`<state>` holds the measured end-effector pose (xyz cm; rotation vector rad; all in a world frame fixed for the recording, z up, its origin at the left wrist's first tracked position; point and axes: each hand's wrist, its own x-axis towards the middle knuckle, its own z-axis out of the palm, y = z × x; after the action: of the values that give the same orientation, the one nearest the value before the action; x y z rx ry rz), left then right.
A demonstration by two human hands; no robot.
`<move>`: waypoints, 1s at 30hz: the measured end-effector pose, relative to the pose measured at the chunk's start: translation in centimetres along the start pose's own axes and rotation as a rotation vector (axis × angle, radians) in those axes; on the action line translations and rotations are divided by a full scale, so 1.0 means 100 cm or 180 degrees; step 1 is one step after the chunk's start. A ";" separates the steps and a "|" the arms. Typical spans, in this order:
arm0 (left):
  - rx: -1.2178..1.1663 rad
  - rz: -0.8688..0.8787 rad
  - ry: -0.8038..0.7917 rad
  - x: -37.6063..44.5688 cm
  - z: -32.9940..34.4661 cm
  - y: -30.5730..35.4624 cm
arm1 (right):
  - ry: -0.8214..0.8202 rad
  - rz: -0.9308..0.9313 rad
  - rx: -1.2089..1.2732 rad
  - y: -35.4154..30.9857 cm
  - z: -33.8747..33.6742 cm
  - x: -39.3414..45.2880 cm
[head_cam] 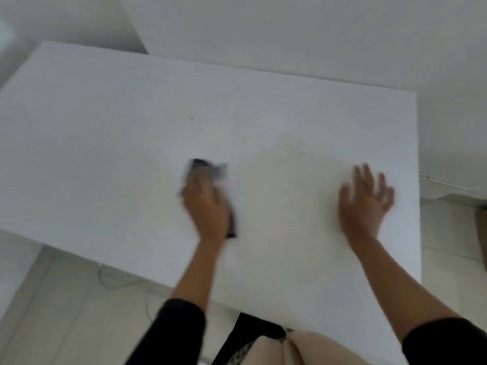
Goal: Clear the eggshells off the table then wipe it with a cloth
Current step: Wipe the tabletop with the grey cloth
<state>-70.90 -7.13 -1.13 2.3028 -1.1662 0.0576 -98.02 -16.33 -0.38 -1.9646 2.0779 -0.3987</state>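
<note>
A blurred dark-and-white cloth (208,169) lies on the white surface (105,133) near its middle, under the left hand (204,204), whose fingers grip it. Well apart to the right, the right hand (365,200) is over the surface with fingers spread wide, holding nothing.

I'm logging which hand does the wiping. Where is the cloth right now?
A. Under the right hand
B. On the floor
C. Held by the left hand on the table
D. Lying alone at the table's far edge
C: the dark cloth shows, blurred, under the left hand on the white table, while the right hand is spread open and holds nothing.
</note>
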 end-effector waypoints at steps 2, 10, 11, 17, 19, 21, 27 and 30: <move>0.0113 0.0467 -0.0503 -0.042 0.017 0.044 | -0.0148 -0.0501 0.0099 -0.055 0.015 -0.014; 0.0658 -0.1088 -0.0161 -0.017 -0.052 -0.107 | -0.1032 -0.1666 0.0075 -0.150 0.069 -0.066; 0.0636 -0.1340 -0.0020 -0.012 -0.068 -0.129 | -0.1027 -0.1666 0.0052 -0.154 0.074 -0.070; -0.0151 -0.0283 0.0174 -0.011 -0.040 -0.063 | -0.0805 -0.1569 -0.0309 -0.162 0.082 -0.080; -0.0213 0.0465 -0.0283 -0.018 -0.015 -0.019 | -0.0849 -0.1567 -0.0366 -0.164 0.083 -0.079; -0.0205 0.0642 -0.0601 -0.009 -0.004 -0.015 | -0.0769 -0.1526 -0.0345 -0.164 0.083 -0.079; 0.0509 -0.0518 -0.0121 0.063 -0.048 -0.167 | -0.0609 -0.1434 -0.0375 -0.165 0.081 -0.079; 0.0611 -0.1292 0.0086 0.085 -0.102 -0.259 | -0.0538 -0.1443 -0.0440 -0.167 0.081 -0.080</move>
<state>-43.92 3.84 -1.91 2.6558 -0.6856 0.0507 -79.10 -9.35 -1.84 -2.4572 1.5873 -0.1647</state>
